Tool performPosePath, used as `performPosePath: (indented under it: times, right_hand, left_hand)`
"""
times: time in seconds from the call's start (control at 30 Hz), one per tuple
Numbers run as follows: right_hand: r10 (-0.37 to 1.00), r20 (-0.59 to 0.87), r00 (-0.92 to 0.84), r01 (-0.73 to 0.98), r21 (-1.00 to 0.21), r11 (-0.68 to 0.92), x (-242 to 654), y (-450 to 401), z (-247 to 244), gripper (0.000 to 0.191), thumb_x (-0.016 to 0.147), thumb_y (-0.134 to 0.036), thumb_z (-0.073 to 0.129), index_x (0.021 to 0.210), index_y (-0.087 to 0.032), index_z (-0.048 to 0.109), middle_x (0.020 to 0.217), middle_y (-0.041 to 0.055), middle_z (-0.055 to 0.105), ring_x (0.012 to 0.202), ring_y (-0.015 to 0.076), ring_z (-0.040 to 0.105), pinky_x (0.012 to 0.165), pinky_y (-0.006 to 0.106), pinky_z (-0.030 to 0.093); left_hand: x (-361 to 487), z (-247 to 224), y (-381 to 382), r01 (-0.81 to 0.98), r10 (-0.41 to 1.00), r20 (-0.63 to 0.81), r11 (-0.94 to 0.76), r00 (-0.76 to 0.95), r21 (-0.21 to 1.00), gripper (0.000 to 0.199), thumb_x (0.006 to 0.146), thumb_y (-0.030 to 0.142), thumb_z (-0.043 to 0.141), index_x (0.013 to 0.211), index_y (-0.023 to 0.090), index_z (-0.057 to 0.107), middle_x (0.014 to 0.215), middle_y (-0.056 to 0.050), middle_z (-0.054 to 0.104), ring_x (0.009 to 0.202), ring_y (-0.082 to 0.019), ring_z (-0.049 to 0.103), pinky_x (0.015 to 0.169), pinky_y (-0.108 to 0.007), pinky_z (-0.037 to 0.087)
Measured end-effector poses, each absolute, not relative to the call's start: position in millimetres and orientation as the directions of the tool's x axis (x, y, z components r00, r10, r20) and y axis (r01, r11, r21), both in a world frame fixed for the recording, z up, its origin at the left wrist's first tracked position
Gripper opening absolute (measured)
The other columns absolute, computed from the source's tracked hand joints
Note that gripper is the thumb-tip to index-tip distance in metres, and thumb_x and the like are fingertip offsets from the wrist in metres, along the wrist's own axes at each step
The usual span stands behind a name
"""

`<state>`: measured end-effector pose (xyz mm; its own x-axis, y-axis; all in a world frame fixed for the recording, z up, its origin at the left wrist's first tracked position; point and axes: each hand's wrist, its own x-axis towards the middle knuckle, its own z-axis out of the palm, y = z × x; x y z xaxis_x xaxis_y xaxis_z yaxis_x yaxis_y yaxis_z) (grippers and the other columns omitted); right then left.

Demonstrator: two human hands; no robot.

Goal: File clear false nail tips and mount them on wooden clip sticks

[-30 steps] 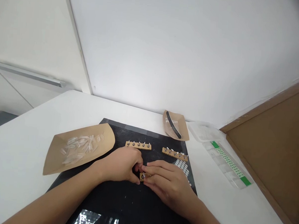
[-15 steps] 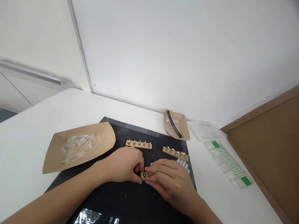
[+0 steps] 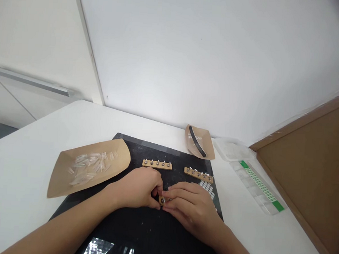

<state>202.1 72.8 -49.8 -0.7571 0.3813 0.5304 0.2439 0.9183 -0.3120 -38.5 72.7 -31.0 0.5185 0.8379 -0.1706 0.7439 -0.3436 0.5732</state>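
Between my two hands, over the black mat, is a small cork-coloured strip (image 3: 161,201) with a round metal piece on it, mostly hidden by fingers. My left hand (image 3: 143,186) grips its left end between thumb and finger. From the right, my right hand (image 3: 192,209) has its fingertips closed on the strip near the metal piece. Farther back lies one strip (image 3: 157,164) with a row of metal pieces and small white tips. Another such strip (image 3: 198,174) is behind my right hand, with small white pieces (image 3: 207,188) laid in rows beside it.
A brown paper tray (image 3: 56,174) of clear nail-shaped pieces stands at left on the black mat (image 3: 130,231). A smaller tray (image 3: 211,144) holds a curved black file (image 3: 197,141). At right lies a clear case (image 3: 263,188) with a green-edged label.
My right hand's fingers have shifted slightly left over the strip, and the metal piece is more covered. My left hand has hardly moved.
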Motion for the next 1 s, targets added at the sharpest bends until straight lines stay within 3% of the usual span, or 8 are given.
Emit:
performPosePath:
  times: [0.47, 0.6, 0.67, 0.8, 0.9, 1.0]
  right_hand:
    - [0.394, 0.532, -0.749, 0.253, -0.320, 0.913, 211.2, 79.3, -38.1, 0.011, 0.100, -0.032, 0.079, 0.101, -0.022, 0.074, 0.113, 0.0050, 0.079, 0.103, 0.0204, 0.073, 0.092, 0.035, 0.058]
    - [0.507, 0.505, -0.698, 0.425, -0.279, 0.861, 243.7, 95.3, -22.5, 0.015, 0.105, -0.036, 0.073, 0.098, -0.023, 0.076, 0.086, 0.0006, 0.079, 0.081, 0.0185, 0.071, 0.078, 0.032, 0.053]
    - [0.605, 0.479, -0.636, 0.544, -0.279, 0.791, 266.1, 103.9, -15.8, 0.028, 0.109, -0.043, 0.064, 0.095, -0.023, 0.077, 0.082, 0.0022, 0.077, 0.075, 0.0187, 0.069, 0.071, 0.031, 0.051]
    - [0.837, 0.233, -0.495, 0.779, -0.308, 0.546, 304.9, 114.6, -8.8, 0.047, 0.114, -0.043, 0.045, 0.082, -0.023, 0.073, 0.088, 0.0052, 0.079, 0.082, 0.0227, 0.073, 0.076, 0.035, 0.054]
    - [0.912, 0.129, -0.390, 0.855, -0.317, 0.410, 320.0, 117.1, -7.4, 0.041, 0.114, -0.040, 0.038, 0.104, -0.027, 0.076, 0.095, 0.0048, 0.080, 0.089, 0.0256, 0.075, 0.080, 0.038, 0.056]
    - [0.937, 0.045, -0.347, 0.876, -0.342, 0.340, 326.1, 115.6, -6.3, 0.032, 0.110, -0.045, 0.046, 0.129, -0.029, 0.067, 0.108, 0.0046, 0.079, 0.092, 0.0263, 0.075, 0.077, 0.038, 0.056]
  left_hand:
    - [-41.1, -24.2, 69.7, 0.760, 0.830, -0.187, -0.360, 0.526, 0.541, 0.015, 0.071, 0.031, 0.082, 0.085, 0.026, 0.078, 0.087, 0.003, 0.077, 0.078, -0.019, 0.069, 0.063, -0.028, 0.043]
    - [-45.2, -20.1, 68.4, 0.792, 0.838, -0.226, -0.331, 0.497, 0.513, 0.018, 0.067, 0.029, 0.081, 0.083, 0.026, 0.075, 0.086, 0.003, 0.077, 0.078, -0.021, 0.069, 0.062, -0.029, 0.043]
    - [-47.7, -19.4, 67.4, 0.801, 0.837, -0.237, -0.331, 0.494, 0.498, 0.018, 0.066, 0.029, 0.081, 0.082, 0.026, 0.073, 0.087, 0.003, 0.077, 0.079, -0.022, 0.069, 0.063, -0.029, 0.043]
    - [-52.2, -20.1, 65.4, 0.809, 0.824, -0.260, -0.345, 0.504, 0.476, 0.019, 0.063, 0.030, 0.080, 0.080, 0.027, 0.071, 0.088, 0.003, 0.076, 0.078, -0.023, 0.069, 0.064, -0.030, 0.045]
    - [-53.2, -20.3, 64.9, 0.809, 0.811, -0.272, -0.360, 0.518, 0.465, 0.022, 0.061, 0.030, 0.081, 0.079, 0.027, 0.070, 0.087, 0.003, 0.075, 0.078, -0.023, 0.069, 0.066, -0.031, 0.046]
    - [-52.3, -20.1, 64.7, 0.802, 0.800, -0.273, -0.378, 0.534, 0.462, 0.024, 0.059, 0.029, 0.080, 0.080, 0.026, 0.068, 0.089, 0.003, 0.075, 0.080, -0.024, 0.070, 0.069, -0.031, 0.049]
